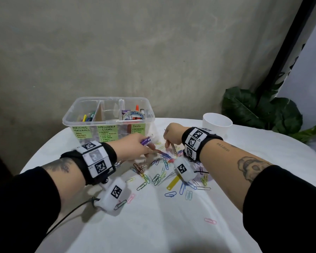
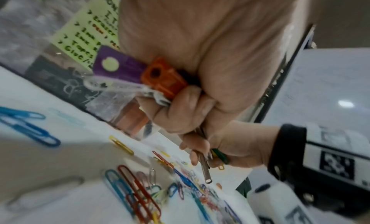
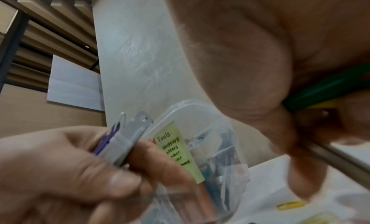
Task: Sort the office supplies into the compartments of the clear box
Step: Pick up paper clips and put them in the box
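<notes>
Head view: both hands gather strips off the paper clips (image 1: pixel 162 172); left hand (image 1: pixel 133 147) clutches purple and orange strips (image 2: pixel 140 72), right hand (image 1: pixel 171 136) grips a metal strip (image 2: pixel 205 168), beside the clear box (image 1: pixel 77 123)

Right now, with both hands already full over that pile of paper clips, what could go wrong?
The left hand grips a purple strip, an orange piece and more; reaching again could spill them.

The right hand holds a metal strip sticking out, which might scatter the paper clips.

The yellow tag lies half buried and is easily missed.
</notes>
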Available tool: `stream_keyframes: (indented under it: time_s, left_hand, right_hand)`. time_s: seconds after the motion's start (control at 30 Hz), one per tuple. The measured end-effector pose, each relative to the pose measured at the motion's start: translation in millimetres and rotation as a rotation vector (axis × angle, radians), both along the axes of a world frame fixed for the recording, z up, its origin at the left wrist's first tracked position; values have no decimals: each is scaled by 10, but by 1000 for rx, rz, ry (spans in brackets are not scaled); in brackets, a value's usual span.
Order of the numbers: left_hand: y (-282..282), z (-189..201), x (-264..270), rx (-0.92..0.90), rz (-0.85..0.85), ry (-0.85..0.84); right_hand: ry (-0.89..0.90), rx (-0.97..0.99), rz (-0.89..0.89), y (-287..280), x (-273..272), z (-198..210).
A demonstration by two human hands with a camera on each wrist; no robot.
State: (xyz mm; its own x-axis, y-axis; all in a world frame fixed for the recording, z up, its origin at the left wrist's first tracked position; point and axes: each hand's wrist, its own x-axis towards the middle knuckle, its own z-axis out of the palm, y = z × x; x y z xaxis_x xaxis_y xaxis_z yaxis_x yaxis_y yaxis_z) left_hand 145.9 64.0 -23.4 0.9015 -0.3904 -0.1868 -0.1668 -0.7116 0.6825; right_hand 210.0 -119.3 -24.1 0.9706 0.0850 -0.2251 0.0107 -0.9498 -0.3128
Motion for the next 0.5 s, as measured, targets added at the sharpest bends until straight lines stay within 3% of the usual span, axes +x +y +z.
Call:
stream_keyframes:
  time_s: [0.17,0.3,0.4,0.5]
  left_hand:
    - [107,-21,58,-451,267,256]
    - [115,11,47,-721,359,461]
    - [136,45,31,-691,342,506]
    - [149,33,-3,-496,295,441]
  right_hand:
    - [-52,-10,27,96,-37,52]
    - [-6,-221,152,265,-87,-11]
    - [64,-326,205,375,-75,-20]
    - [103,-360,204,409,-95,1]
